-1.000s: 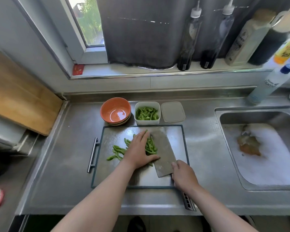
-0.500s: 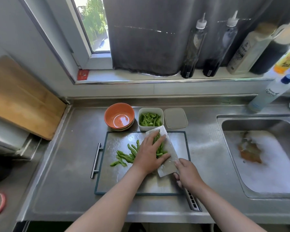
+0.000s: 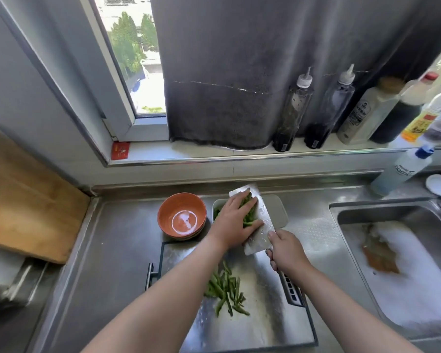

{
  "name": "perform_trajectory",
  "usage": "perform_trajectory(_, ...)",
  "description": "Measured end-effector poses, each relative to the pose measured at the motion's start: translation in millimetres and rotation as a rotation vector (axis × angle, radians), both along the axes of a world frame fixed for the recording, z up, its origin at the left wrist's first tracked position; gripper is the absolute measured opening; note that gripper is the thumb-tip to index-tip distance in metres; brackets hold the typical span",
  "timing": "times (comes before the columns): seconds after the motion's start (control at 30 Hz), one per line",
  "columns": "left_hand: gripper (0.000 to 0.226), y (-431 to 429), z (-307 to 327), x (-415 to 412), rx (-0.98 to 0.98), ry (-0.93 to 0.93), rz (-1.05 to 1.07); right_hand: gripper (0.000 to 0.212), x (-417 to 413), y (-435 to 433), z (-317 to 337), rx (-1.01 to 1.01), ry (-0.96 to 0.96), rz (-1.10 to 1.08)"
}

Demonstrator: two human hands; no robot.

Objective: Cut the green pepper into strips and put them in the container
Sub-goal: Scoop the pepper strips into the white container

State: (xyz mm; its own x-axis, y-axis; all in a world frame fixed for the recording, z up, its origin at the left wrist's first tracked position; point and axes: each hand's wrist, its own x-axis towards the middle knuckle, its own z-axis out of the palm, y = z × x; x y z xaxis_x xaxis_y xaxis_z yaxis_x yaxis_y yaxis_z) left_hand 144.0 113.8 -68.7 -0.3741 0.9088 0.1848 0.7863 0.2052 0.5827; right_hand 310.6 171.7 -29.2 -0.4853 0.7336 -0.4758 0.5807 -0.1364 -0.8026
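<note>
Nearest, a stainless-steel cutting board [image 3: 260, 327] with a dark rim lies on the brushed-steel table [image 3: 107, 263], and a loose scatter of green pepper strips [image 3: 225, 294] rests on its middle. Just beyond them the right hand [image 3: 287, 253] is curled tight around the handle of a broad steel cleaver [image 3: 262, 225]. The blade is lifted off the board and tilted, its far end reaching over a small white plastic container [image 3: 216, 208] that stands behind the board. The left hand [image 3: 232, 222] lies flat, fingers straight, and presses a second bunch of pepper strips [image 3: 248, 216] against the face of the blade, directly above the container. Hand and blade hide most of that container; only its left rim and a little green inside show. A pale translucent lid [image 3: 281, 212] lies just right of it, partly behind the blade. Close on its left stands a stack of orange ceramic bowls [image 3: 181, 216]. Off to the right is a steel sink [image 3: 341, 212] holding foamy water. A large wooden board [image 3: 23, 200] leans at the far left. Farther back, a clear bottle with a blue cap [image 3: 402, 169] stands on the table's rear corner. Above it, a row of sauce bottles [image 3: 293, 110] lines the windowsill in front of a dark grey cloth [image 3: 239, 72].
</note>
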Motion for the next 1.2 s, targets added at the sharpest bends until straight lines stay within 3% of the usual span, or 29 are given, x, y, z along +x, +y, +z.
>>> perform_trajectory(0.3, 0.044, 4.3, -37.6, -41.8, 0.016, -0.097, 0.016, 0.038, -38.1, 8.9, -21.7, 0.178, -0.238, 0.007)
perform_trajectory(0.6, 0.040, -2.9, -38.2, -67.5, -0.091, -0.056, -0.049, 0.038, -38.8, 13.1, -15.0, 0.307, -0.282, -0.019)
perform_trajectory(0.73, 0.041, -4.9, -33.4, -65.6, 0.030, -0.054, -0.033, 0.038, -37.8, 15.5, -11.9, 0.340, -0.295, -0.016)
perform_trajectory(0.9, 0.030, -7.2, -40.6, -62.8, -0.156, -0.019, -0.197, 0.034, -41.3, 13.9, -4.7, 0.416, -0.315, 0.014)
perform_trajectory(1.0, 0.029, -12.1, -43.2, -62.6, 0.037, 0.070, -0.075, 0.030, -40.7, 14.2, -0.3, 0.437, -0.310, 0.007)
perform_trajectory(1.07, 0.041, -16.6, -42.3, -61.1, -0.026, 0.277, -0.050, 0.030, -39.1, 14.2, 1.4, 0.436, -0.309, 0.007)
perform_trajectory(1.13, 0.072, -20.8, -39.5, -53.4, -0.314, 0.391, -0.147, 0.030, -37.5, 12.4, 1.8, 0.429, -0.310, 0.003)
perform_trajectory(1.2, 0.087, -21.5, -39.2, -46.6, -0.475, 0.442, -0.261, 0.030, -36.7, 10.6, 0.8, 0.418, -0.315, -0.009)
